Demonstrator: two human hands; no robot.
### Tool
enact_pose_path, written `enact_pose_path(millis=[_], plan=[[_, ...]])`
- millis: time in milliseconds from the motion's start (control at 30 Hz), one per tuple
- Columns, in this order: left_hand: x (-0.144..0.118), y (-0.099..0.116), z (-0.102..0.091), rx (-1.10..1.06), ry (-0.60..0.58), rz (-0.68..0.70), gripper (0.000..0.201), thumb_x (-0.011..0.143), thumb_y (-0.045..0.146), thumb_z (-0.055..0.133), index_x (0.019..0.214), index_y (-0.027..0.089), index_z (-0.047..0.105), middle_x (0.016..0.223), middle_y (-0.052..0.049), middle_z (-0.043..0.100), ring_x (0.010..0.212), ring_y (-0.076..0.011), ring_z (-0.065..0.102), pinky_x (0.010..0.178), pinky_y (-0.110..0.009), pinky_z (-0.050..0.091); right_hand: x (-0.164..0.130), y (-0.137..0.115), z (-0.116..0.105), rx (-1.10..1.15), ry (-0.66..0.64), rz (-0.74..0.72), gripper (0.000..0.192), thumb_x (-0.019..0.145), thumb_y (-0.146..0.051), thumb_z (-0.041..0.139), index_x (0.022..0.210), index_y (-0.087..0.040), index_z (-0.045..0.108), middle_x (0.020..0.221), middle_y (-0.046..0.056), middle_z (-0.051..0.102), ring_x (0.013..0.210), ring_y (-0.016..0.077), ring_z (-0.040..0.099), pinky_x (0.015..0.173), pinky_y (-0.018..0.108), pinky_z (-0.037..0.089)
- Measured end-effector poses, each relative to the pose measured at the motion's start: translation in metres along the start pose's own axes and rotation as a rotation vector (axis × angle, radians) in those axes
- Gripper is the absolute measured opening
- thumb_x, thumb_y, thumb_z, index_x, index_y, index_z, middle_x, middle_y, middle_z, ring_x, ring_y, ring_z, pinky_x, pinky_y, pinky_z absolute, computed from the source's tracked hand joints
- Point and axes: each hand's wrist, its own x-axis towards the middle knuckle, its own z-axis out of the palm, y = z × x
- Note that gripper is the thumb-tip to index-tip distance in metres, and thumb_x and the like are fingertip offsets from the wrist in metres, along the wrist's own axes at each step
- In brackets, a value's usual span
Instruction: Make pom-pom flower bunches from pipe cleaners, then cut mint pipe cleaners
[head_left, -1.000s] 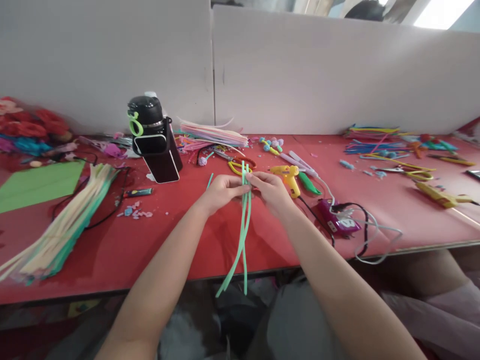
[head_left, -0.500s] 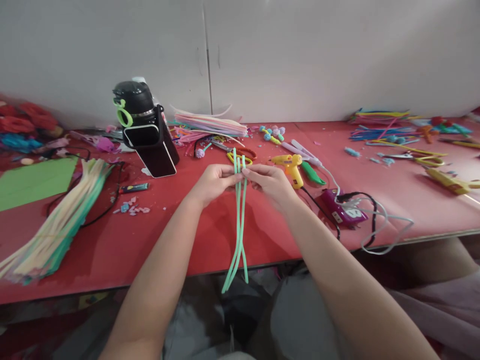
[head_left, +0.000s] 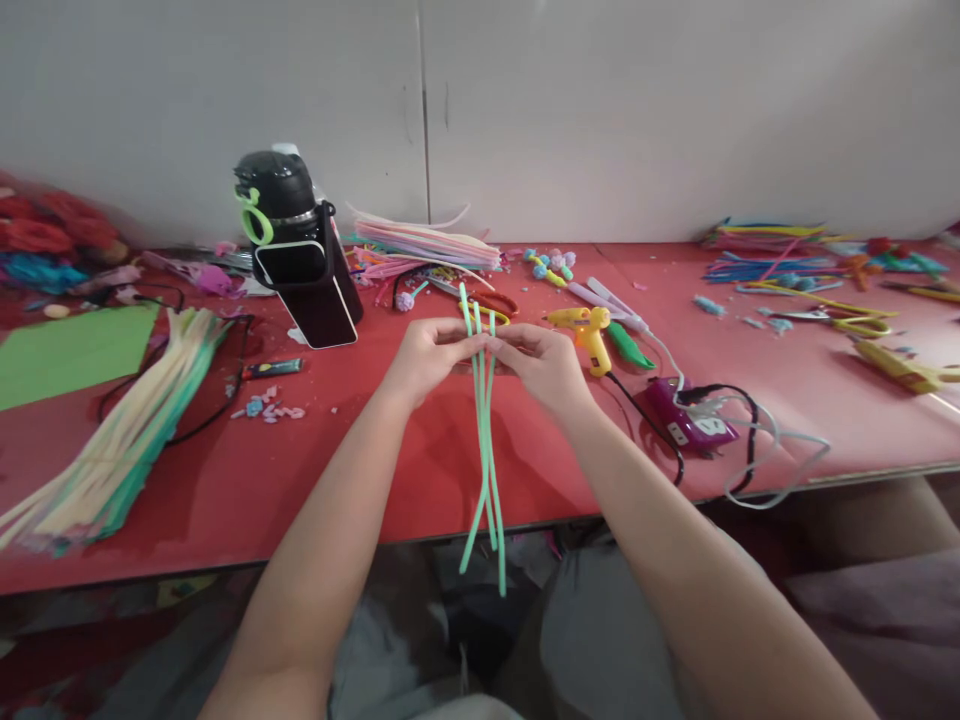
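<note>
Three mint-green pipe cleaners (head_left: 484, 430) hang between my hands, their short upper ends poking above the fingers and the long lower ends crossing near the table's front edge. My left hand (head_left: 436, 358) pinches them from the left, thumb and fingers closed. From the right, my right hand (head_left: 541, 362) pinches them too, its thumb tip almost meeting the left one. Just behind the hands lie scissors (head_left: 491, 308) with orange and yellow handles. A yellow glue gun (head_left: 589, 335) rests right of my right hand.
A black bottle (head_left: 281, 195) with a phone (head_left: 319, 300) stands back left. The red table (head_left: 300, 480) also bears a bundle of pale and green pipe cleaners (head_left: 120, 430), a green sheet (head_left: 75, 350), a purple power strip (head_left: 686, 415) with cables, and another glue gun (head_left: 900, 365) at right.
The lower ends of the pipe cleaners have swung right and now cross differently. Their upper ends are spread wider. Both hands still pinch them at about the same spot.
</note>
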Motion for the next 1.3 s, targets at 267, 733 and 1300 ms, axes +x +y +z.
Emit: enact_pose_path(millis=[267, 733, 1300], plan=[[-0.001, -0.002, 0.001, -0.020, -0.010, 0.007, 0.039, 0.064, 0.041, 0.090, 0.092, 0.016, 0.080, 0.093, -0.009, 0.079, 0.082, -0.0215, 0.075, 0.076, -0.035, 0.062, -0.002, -0.001, 0.001, 0.014, 0.056, 0.025, 0.038, 0.063, -0.048, 0.088, 0.084, -0.018, 0.075, 0.076, 0.002, 0.071, 0.065, 0.0150, 0.067, 0.074, 0.039, 0.064], [-0.002, 0.000, 0.000, 0.002, -0.047, -0.022, 0.034, 0.064, 0.036, 0.089, 0.093, 0.019, 0.082, 0.092, -0.008, 0.080, 0.086, -0.0212, 0.074, 0.077, -0.034, 0.062, -0.002, -0.003, -0.004, -0.198, 0.076, -0.069, 0.024, 0.077, -0.039, 0.075, 0.088, -0.017, 0.078, 0.074, 0.004, 0.071, 0.066, 0.0148, 0.062, 0.065, 0.031, 0.052], [0.002, 0.000, 0.003, -0.070, 0.064, -0.053, 0.010, 0.078, 0.020, 0.070, 0.086, 0.016, 0.066, 0.077, -0.003, 0.067, 0.073, -0.0172, 0.069, 0.077, -0.034, 0.058, -0.002, -0.006, -0.005, -0.133, 0.052, -0.045, 0.032, 0.075, -0.045, 0.079, 0.091, -0.017, 0.077, 0.072, 0.002, 0.069, 0.062, 0.0124, 0.056, 0.063, 0.030, 0.047]])
